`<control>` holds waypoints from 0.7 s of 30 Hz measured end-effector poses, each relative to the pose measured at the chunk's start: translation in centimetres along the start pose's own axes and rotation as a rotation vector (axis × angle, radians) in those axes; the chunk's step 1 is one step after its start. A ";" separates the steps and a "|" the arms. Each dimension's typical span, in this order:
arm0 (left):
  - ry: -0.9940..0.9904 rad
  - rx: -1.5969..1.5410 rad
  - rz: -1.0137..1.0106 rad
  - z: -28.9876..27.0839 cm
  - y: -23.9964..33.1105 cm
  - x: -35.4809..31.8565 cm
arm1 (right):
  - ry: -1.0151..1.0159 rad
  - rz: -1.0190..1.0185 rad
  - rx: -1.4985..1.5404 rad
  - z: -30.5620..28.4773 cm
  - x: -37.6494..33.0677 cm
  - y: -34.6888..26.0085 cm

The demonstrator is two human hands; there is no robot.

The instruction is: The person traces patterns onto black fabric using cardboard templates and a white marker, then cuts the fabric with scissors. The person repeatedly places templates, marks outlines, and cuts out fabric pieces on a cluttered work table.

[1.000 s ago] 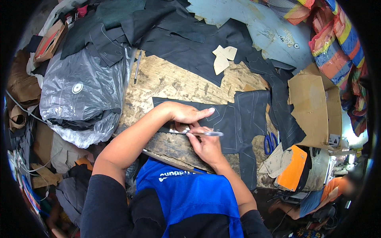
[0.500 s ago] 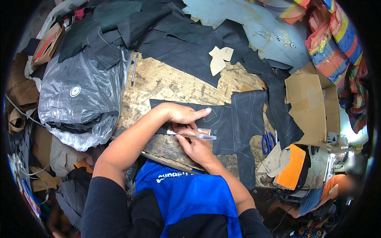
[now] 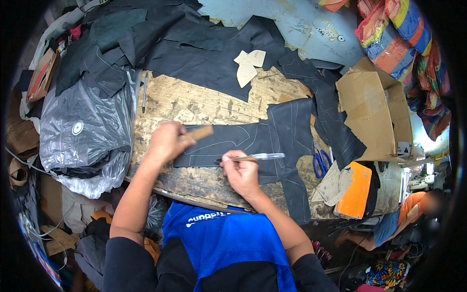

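Observation:
A silver pen with a clear barrel (image 3: 268, 156) is pinched in my right hand (image 3: 242, 176), its tip pointing left, low over a piece of black leather-like sheet (image 3: 221, 137). Whether the tip touches cannot be made out. Pale outlines cover the sheet, including a long narrow rectangle by its near edge. My left hand (image 3: 166, 142) grips a tan strip of card (image 3: 201, 132) at the sheet's left part. The strip is tilted, its free end pointing right.
Blue-handled scissors (image 3: 321, 164), pale card patterns (image 3: 335, 182) and an orange panel (image 3: 355, 190) lie right. A cardboard box (image 3: 365, 107) stands behind them. Farther back are black sheets (image 3: 204, 63) with cream patterns (image 3: 247, 73). Another pen (image 3: 145, 92) lies near a plastic-wrapped bundle (image 3: 82, 131).
My left hand has moved left, taking the card strip off the near edge of the sheet and uncovering the rectangle outline. My right hand still holds the pen. The whole view has shifted slightly.

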State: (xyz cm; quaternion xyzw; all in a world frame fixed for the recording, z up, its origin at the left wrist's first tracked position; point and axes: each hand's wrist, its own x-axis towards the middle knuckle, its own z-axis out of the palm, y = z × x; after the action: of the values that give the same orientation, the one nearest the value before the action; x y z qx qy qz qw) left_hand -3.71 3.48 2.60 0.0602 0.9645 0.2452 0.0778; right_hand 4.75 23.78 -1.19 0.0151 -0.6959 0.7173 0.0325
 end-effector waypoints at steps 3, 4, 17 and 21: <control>0.244 -0.187 -0.115 -0.8 -3.6 -0.4 | -0.050 -0.119 -0.224 1.2 0.8 0.6; 0.291 -0.279 -0.123 -0.5 -4.1 -0.5 | -0.032 -0.117 -0.275 1.3 0.8 0.6; 0.547 -0.964 0.042 2.0 -6.3 -0.3 | -0.045 -0.262 -0.332 1.0 0.7 0.6; 0.450 -1.080 0.035 1.7 -6.8 -0.4 | -0.001 -0.197 -0.246 0.9 0.6 0.7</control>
State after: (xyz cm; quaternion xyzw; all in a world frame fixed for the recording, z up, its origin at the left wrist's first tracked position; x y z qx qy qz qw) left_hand -3.59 -1.69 -2.07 -0.0256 0.6944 0.7101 -0.1135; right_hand 4.12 22.83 -1.79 0.0795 -0.7736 0.6200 0.1041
